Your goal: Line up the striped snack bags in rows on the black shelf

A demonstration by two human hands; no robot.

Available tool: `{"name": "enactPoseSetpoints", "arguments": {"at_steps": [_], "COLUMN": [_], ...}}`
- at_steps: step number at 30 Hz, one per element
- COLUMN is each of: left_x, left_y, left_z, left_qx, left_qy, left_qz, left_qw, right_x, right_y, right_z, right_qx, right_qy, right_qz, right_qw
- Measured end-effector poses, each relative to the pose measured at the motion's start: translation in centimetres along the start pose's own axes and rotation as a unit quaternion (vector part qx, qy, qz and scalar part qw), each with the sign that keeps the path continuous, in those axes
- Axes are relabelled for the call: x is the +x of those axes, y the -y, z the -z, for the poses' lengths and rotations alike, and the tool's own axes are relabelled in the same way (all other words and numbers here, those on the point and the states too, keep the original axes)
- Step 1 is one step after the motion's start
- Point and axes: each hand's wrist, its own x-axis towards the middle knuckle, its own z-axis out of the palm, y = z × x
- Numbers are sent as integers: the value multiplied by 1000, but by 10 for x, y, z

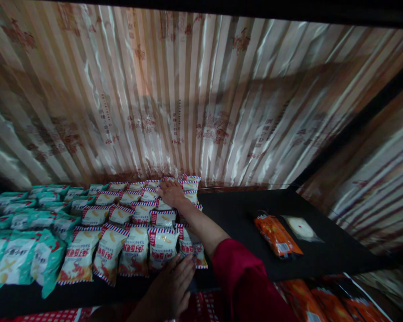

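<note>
Rows of white snack bags (pixel 162 243) with red and blue print stand on the black shelf (pixel 221 210). Over the back rows reaches my right hand (pixel 171 193), palm down with its fingers on the bag tops, a red sleeve behind it. My left hand (pixel 171 286) is low at the shelf's front edge, just under the front row, its fingers stretched out beside the bags. Nothing shows in its grasp. What lies under my right palm is hidden.
Green snack bags (pixel 18 257) fill the left side. An orange packet (pixel 278 235) and a clear-wrapped white item (pixel 300 227) lie on the right. Further orange packets (pixel 332 302) are below the front edge. A patterned curtain (pixel 188 89) hangs behind; a dark post (pixel 359 118) slants at right.
</note>
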Motion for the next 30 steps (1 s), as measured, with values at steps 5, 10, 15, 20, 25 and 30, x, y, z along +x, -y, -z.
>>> {"name": "enactPoseSetpoints", "arguments": {"at_steps": [5,10,15,20,25,30], "left_x": [1,2,3,2,1,0], "left_y": [5,9,10,8,6,4], "left_z": [3,3,4,4,4,4], "left_qx": [38,58,51,40,40,22], "left_qy": [-31,-57,-46,-28,-32,-7], "left_qz": [-30,-41,-36,-36,-32,-28], "left_qw": [998,996,997,998,998,999], "right_x": [23,40,45,41,32,12], "right_y": [-13,-24,-27,-28,-28,-50], "right_z": [9,9,1,-1,10,37], "right_qx": [3,-1,11,25,38,73], "right_qy": [31,67,87,91,54,-7], "right_qz": [-36,-50,-36,-23,-14,-29], "right_qw": [999,996,995,995,998,997]}}
